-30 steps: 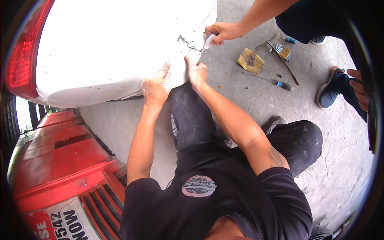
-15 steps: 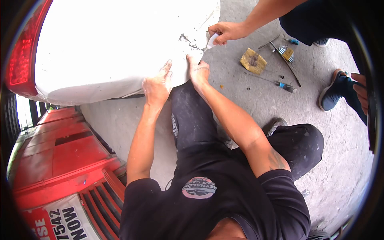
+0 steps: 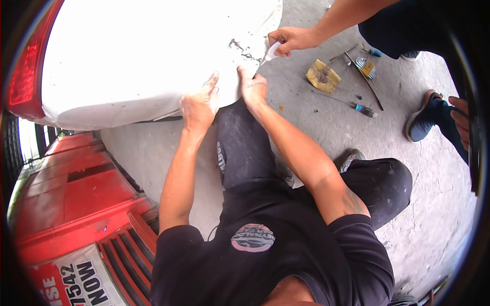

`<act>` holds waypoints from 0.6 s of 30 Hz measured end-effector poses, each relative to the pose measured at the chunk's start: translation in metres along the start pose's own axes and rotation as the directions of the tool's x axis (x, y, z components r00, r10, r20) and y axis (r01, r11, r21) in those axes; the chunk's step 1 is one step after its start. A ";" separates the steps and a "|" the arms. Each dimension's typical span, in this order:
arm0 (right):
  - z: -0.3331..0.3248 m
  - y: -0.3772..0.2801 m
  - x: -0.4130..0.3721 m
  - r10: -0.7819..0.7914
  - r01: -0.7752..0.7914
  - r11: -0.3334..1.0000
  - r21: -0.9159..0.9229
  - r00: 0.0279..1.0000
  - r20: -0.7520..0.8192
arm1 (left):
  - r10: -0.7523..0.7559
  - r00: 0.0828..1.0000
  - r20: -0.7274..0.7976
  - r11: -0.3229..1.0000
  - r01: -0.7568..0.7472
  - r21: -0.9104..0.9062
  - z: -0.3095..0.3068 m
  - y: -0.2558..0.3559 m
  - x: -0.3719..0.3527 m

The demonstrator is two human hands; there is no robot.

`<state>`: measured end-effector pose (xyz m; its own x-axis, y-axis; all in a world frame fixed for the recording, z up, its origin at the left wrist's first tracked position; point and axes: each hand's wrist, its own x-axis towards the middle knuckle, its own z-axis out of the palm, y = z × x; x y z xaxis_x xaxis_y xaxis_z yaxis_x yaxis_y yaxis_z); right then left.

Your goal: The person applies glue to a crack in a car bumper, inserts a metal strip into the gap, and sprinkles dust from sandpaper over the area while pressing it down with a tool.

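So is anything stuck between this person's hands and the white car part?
Nothing visible is. The left hand and right hand both touch the white car part at its edge; its underside is hidden. Another person's hand holds a white bottle close to the right hand, not in between.

left hand [image 3: 199,109] + right hand [image 3: 254,91] gripping edge of cracked white bumper [image 3: 138,61]; co-worker's hand [image 3: 295,39] holds white bottle [image 3: 273,51], nozzle at bumper edge. red tail light [image 3: 26,76] far left. blue-handled screwdriver [image 3: 364,110], hex key set [image 3: 366,68] on concrete floor [image 3: 429,199].
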<state>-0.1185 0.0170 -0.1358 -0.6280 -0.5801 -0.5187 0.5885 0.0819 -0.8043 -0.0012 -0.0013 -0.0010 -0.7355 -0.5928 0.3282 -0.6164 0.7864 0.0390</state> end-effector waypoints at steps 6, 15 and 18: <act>-0.002 -0.005 -0.004 0.005 -0.005 1.000 -0.002 1.000 0.002 | 0.048 0.998 -0.039 0.999 -0.049 -0.021 0.001 -0.002 0.001; -0.002 -0.006 -0.007 0.004 -0.004 1.000 0.003 1.000 -0.009 | -0.004 1.000 0.005 1.000 0.004 -0.007 -0.002 0.002 0.001; -0.003 -0.008 -0.008 0.005 -0.005 1.000 0.003 1.000 -0.015 | 0.020 1.000 -0.010 1.000 -0.020 -0.009 -0.001 0.001 0.001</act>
<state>-0.1194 0.0235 -0.1262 -0.6323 -0.5678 -0.5271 0.5932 0.0829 -0.8008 -0.0021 -0.0010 -0.0002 -0.7449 -0.5752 0.3381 -0.5991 0.7997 0.0407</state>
